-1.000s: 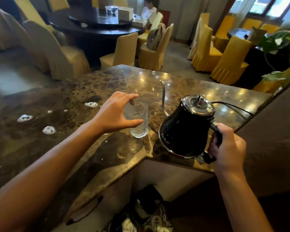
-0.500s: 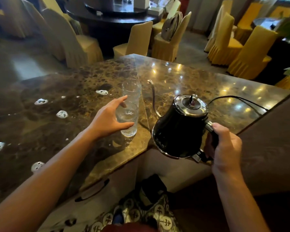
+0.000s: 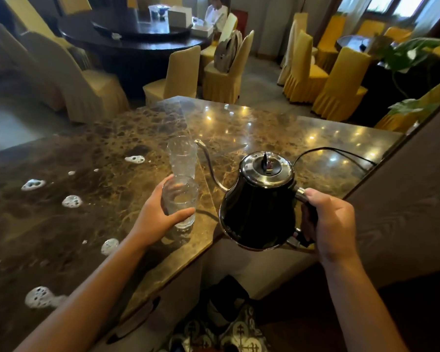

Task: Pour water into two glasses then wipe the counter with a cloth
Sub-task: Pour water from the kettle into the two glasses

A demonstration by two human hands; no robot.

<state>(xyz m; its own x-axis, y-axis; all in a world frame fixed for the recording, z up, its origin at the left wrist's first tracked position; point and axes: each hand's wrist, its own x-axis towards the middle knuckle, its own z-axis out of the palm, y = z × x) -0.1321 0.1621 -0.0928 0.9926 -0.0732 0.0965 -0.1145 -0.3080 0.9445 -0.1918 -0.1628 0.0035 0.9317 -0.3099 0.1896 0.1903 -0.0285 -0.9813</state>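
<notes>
Two clear textured glasses stand on the dark marble counter point(image 3: 264, 128). My left hand point(image 3: 155, 214) grips the nearer glass point(image 3: 182, 207), which holds a little water. Just behind it stands the second glass point(image 3: 182, 153), untouched. My right hand point(image 3: 328, 222) holds the handle of a black gooseneck kettle point(image 3: 257, 209) with a steel lid, held upright over the counter's near edge. Its thin spout tip point(image 3: 198, 141) points left, close to the far glass. No cloth is in view.
Several white foam patches point(image 3: 72, 201) dot the counter on the left. A black power cord point(image 3: 335, 151) runs across the counter's right side. Yellow-covered chairs point(image 3: 338, 82) and a dark round table point(image 3: 137, 39) stand beyond. A wall panel point(image 3: 404, 199) borders the right.
The kettle has lifted slightly and its spout now reaches near the far glass. My left hand keeps its grip on the near glass. The camera has tilted up a little.
</notes>
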